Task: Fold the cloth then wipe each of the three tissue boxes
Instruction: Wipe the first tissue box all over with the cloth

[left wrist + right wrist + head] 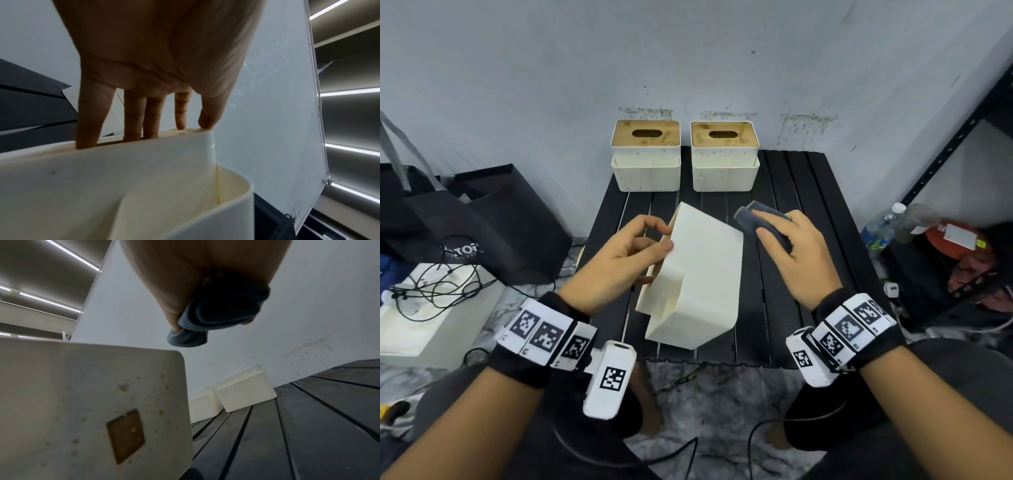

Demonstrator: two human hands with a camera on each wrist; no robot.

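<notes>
Even, soft indoor light; wide-angle bending at edges; wrist views blurred up close, ceiling strips glaring.

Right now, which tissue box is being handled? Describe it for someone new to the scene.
On the black slatted table, two boxes stand upright at the wall. The handled tissue box sits nearer, tipped on edge in the left hand, its wooden lid unseen.
</notes>
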